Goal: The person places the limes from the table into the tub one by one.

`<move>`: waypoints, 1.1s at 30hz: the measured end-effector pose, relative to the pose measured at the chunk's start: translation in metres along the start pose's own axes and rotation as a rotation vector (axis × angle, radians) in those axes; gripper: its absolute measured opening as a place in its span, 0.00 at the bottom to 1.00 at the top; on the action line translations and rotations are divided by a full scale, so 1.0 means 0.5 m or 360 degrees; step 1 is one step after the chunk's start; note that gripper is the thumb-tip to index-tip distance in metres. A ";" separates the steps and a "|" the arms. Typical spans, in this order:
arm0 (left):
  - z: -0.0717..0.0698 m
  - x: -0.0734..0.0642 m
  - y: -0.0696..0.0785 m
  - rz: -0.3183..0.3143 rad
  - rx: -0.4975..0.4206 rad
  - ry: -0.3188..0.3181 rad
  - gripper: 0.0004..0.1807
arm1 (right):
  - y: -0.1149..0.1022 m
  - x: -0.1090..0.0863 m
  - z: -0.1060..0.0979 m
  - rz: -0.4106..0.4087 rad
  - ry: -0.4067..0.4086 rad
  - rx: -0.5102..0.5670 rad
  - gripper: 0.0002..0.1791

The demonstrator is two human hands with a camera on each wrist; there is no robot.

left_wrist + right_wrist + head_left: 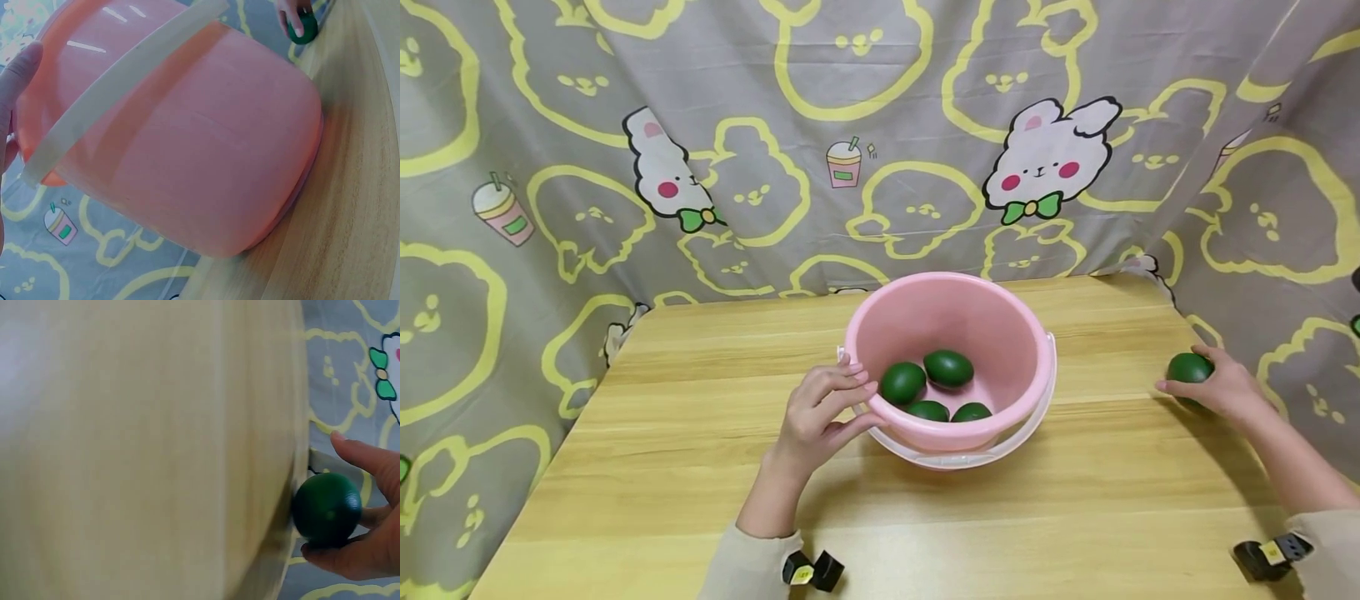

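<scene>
A pink bucket with a white handle stands on the wooden table. Inside it lie several dark green avocados. My left hand pinches the bucket's left rim, thumb outside and fingertips over the edge; only part of it shows at the left of the left wrist view. Far to the right, my right hand is around one more avocado on the tabletop. In the right wrist view the thumb stands apart from this avocado, while other fingers lie close against its far side.
The wooden table reaches back to a grey curtain with yellow cartoon outlines, which also hangs along both sides. The bucket's handle hangs down over its near side. The right avocado lies near the table's right edge.
</scene>
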State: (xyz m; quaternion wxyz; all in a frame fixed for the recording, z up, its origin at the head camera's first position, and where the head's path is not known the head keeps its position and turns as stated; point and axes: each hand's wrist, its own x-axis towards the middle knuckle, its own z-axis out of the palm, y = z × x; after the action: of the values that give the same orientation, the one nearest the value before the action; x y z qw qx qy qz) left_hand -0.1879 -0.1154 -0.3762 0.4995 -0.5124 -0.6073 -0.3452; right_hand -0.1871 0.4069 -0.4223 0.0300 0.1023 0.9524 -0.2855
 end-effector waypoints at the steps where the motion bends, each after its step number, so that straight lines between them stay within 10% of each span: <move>1: 0.001 0.000 0.000 0.0001 -0.0001 0.0002 0.18 | 0.004 0.000 0.002 -0.0006 0.0012 -0.0010 0.57; 33: 0.004 -0.001 0.001 -0.0036 -0.0001 0.0019 0.18 | 0.014 0.012 0.018 0.0006 0.0155 0.0027 0.44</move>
State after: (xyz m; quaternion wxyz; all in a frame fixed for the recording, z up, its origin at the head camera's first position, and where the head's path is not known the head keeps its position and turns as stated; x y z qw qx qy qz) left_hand -0.1878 -0.1137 -0.3773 0.4991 -0.5036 -0.6100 -0.3538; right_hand -0.1913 0.4087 -0.4345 -0.0166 0.1181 0.9501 -0.2883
